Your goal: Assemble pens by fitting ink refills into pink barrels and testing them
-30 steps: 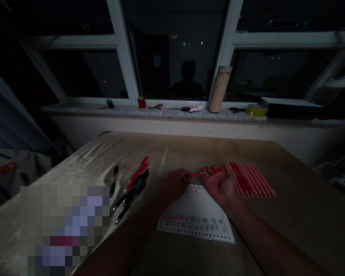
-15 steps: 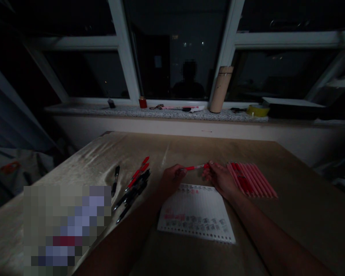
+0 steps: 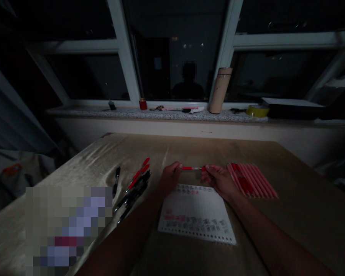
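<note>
A red pen [image 3: 191, 168] with a clear section lies level between my two hands, above the far edge of a lined notepad [image 3: 195, 212]. My left hand [image 3: 172, 174] pinches its left end. At the other end, the fingers of my right hand [image 3: 218, 177] are closed around the red cap part. Red and grey scribbled marks run along the notepad's near and far edges. Left of my left hand lie red pens [image 3: 137, 177] and a pile of black pens [image 3: 133, 195]. Right of my right hand, pink pencils [image 3: 260, 180] lie in a row beside red pens [image 3: 241, 178].
A single black pen [image 3: 116, 180] lies farther left on the table [image 3: 218, 149], near a blurred-out patch. Along the windowsill [image 3: 126, 112] stand a red jar [image 3: 143, 104], a tan cylinder [image 3: 220, 90], yellow tape [image 3: 257, 111] and a dark box [image 3: 293, 109].
The two hands have drawn slightly closer together along the red pen, and less of it shows between them. The pen now lies more level. Nothing else on the table has moved.
</note>
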### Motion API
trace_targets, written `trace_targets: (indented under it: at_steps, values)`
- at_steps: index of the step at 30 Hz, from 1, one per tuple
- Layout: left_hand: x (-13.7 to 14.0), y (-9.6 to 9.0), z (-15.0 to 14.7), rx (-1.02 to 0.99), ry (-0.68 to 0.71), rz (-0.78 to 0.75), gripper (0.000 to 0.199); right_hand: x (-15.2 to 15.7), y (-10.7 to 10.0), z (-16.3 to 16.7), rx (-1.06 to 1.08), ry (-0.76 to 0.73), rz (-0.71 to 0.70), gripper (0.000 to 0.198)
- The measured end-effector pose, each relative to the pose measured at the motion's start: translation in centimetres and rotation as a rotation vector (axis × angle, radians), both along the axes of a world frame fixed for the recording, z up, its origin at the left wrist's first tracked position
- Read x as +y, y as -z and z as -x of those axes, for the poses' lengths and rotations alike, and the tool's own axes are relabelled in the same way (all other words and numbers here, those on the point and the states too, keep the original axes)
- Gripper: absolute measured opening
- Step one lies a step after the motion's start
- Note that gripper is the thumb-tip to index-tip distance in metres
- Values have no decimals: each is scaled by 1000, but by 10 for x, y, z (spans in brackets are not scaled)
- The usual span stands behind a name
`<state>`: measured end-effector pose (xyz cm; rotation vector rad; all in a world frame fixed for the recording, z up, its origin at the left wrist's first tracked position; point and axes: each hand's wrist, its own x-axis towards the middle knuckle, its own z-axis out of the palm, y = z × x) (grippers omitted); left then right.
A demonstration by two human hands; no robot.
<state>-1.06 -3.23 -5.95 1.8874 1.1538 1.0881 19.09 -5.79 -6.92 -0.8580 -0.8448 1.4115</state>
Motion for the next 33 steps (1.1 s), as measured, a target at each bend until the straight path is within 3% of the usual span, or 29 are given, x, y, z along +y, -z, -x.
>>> trace_targets:
  at_steps: [13, 19, 28, 33]
  values:
    - [-1, 0, -3, -200, -80, 170, 46, 1, 11, 0, -109, 9, -127, 22]
    - [-1, -4, -2, -203, -26, 125, 31, 1, 11, -1, -111, 25, -117, 22]
    - [-2, -1, -2, -194, -95, 192, 47, -2, 10, 0, -156, 29, -106, 27]
    - [2, 1, -2, -251, -58, 155, 37, -1, 11, 0, -158, 17, -95, 27]
